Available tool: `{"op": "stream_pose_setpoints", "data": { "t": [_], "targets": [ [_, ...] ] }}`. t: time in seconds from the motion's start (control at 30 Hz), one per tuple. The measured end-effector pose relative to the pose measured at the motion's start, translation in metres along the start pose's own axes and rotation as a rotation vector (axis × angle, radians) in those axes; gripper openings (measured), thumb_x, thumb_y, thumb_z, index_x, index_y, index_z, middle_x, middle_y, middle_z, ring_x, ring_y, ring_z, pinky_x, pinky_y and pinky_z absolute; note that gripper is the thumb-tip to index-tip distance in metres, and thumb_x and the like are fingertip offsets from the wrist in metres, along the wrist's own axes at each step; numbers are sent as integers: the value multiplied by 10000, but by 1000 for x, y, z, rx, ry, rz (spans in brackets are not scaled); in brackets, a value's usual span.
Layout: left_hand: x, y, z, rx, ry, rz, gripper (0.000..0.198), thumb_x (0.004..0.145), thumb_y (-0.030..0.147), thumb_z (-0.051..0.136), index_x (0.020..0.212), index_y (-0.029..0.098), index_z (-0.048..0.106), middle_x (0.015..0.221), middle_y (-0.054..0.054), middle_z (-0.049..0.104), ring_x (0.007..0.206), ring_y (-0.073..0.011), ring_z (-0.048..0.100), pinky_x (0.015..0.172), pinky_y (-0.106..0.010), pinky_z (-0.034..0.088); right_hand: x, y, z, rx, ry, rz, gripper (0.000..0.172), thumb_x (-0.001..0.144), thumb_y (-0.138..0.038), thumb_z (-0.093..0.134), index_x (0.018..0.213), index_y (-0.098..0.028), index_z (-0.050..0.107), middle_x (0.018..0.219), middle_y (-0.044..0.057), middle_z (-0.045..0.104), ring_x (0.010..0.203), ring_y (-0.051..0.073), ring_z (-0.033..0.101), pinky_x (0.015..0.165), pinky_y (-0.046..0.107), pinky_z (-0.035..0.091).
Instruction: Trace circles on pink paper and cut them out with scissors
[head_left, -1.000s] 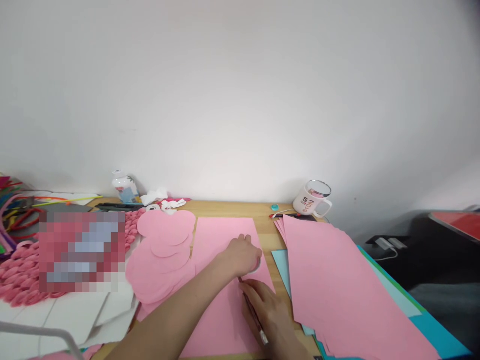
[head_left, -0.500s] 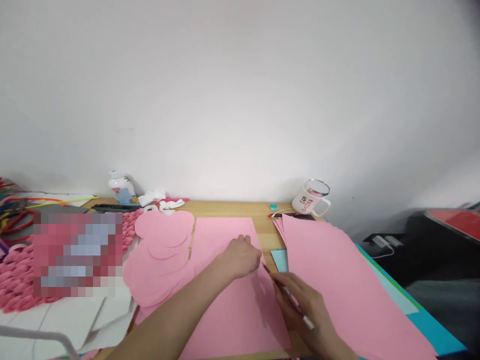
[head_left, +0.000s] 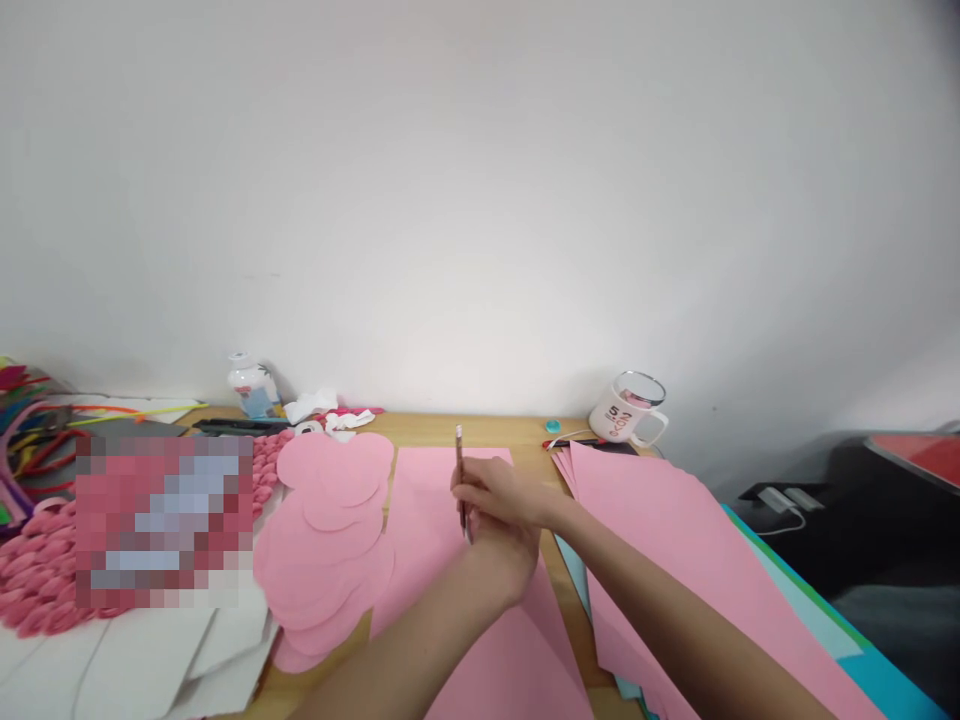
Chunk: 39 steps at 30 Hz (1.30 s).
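Observation:
A pencil (head_left: 460, 470) stands nearly upright in my right hand (head_left: 499, 490), its tip end down by the paper. My right arm crosses over my left hand (head_left: 511, 560), which is bent at the wrist and closed low over the pink sheet (head_left: 427, 475). The left fingers are mostly covered by the right hand, and a thin shiny edge shows beside the pencil. What the left hand holds down is hidden. Overlapping pink paper pieces with rounded edges (head_left: 322, 570) lie to the left of the sheet. Several larger pink sheets (head_left: 660, 540) are fanned out at the right.
A white mug (head_left: 626, 410) stands at the back right, a white bottle (head_left: 253, 388) at the back left. Crumpled tissue (head_left: 311, 404) lies near the bottle. Chunky pink knitting (head_left: 37, 590) and white sheets (head_left: 150, 650) cover the left. A wall (head_left: 480, 200) closes the back.
My right hand has moved left and up with the pencil, from the sheet's right side to across my left hand. The left wrist has turned, and the view has shifted slightly.

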<state>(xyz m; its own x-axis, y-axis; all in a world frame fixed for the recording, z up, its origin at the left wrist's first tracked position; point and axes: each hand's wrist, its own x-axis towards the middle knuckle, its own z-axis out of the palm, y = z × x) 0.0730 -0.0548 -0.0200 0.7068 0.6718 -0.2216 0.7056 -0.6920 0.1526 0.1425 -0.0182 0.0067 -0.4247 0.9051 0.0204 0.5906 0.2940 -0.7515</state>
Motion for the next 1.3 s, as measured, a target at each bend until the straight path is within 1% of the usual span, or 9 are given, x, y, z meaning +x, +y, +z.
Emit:
{"op": "stream_pose_setpoints", "data": {
  "t": [0.2, 0.33, 0.43, 0.57, 0.63, 0.7, 0.83, 1.03, 1.3],
  "targets": [
    [9, 3, 11, 93, -89, -63, 641, 562, 87, 686, 1176, 189, 537, 1174, -155, 576, 1078, -438, 469, 771, -533, 445, 11, -7, 4, -236, -245, -24, 57, 713, -163, 573, 678, -195, 605, 626, 1, 659, 618, 175, 614, 498, 210, 388],
    [16, 2, 14, 106, -110, -75, 361, 777, 256, 622, 1125, 192, 553, 1142, -101, 577, 1019, -286, 544, 805, -456, 472, 16, -10, 6, -362, -302, -17, 55, 736, -187, 573, 725, -192, 626, 683, 26, 679, 641, 187, 620, 483, 213, 365],
    [19, 2, 13, 125, -128, -91, 318, 866, 317, 519, 1148, 172, 520, 1172, -81, 543, 996, -212, 560, 828, -431, 476, 25, -9, 10, -448, -300, 1, 78, 744, -221, 584, 768, -175, 641, 745, 65, 693, 703, 220, 637, 511, 230, 380],
    [16, 5, 8, 166, -167, -92, 661, 604, 206, 762, 1211, 159, 503, 1224, -164, 527, 1085, -362, 494, 800, -505, 459, 41, -2, 14, -518, -264, 58, 133, 791, -237, 565, 834, -140, 646, 792, 98, 689, 740, 225, 643, 582, 262, 435],
    [11, 7, 5, 184, -166, -98, 837, 485, 89, 777, 1261, 142, 466, 1262, -228, 487, 1108, -443, 447, 758, -523, 453, 47, 4, 13, -531, -239, 97, 151, 835, -244, 550, 881, -127, 634, 823, 83, 675, 756, 199, 635, 641, 289, 470],
    [6, 8, 2, 194, -148, -120, 893, 473, 58, 752, 1297, 119, 414, 1280, -278, 445, 1101, -471, 434, 706, -507, 457, 50, 10, 9, -535, -209, 150, 182, 875, -275, 535, 948, -126, 610, 893, 60, 652, 782, 171, 624, 696, 322, 498],
    [-2, 8, -3, 202, -100, -149, 749, 529, 126, 727, 1226, 99, 454, 1221, -306, 463, 1055, -448, 466, 638, -453, 453, 46, 31, 0, -530, -89, 283, 225, 900, -300, 514, 1046, -139, 572, 1005, 55, 614, 827, 162, 614, 725, 349, 521],
    [-4, 6, -3, 241, -68, -94, 684, 552, 168, 710, 1185, 88, 462, 1173, -301, 486, 1007, -406, 490, 629, -430, 435, 29, 71, -8, -466, 112, 425, 215, 901, -308, 509, 984, -128, 592, 932, 44, 635, 791, 154, 622, 722, 343, 517],
    [-9, 2, -1, 327, -15, -20, 564, 596, 141, 658, 1129, 59, 494, 1065, -270, 551, 954, -375, 515, 631, -396, 413, 20, 94, -14, -208, 211, 439, 212, 901, -300, 511, 1010, -133, 584, 963, 48, 626, 796, 154, 618, 713, 338, 521]
  ]
}}
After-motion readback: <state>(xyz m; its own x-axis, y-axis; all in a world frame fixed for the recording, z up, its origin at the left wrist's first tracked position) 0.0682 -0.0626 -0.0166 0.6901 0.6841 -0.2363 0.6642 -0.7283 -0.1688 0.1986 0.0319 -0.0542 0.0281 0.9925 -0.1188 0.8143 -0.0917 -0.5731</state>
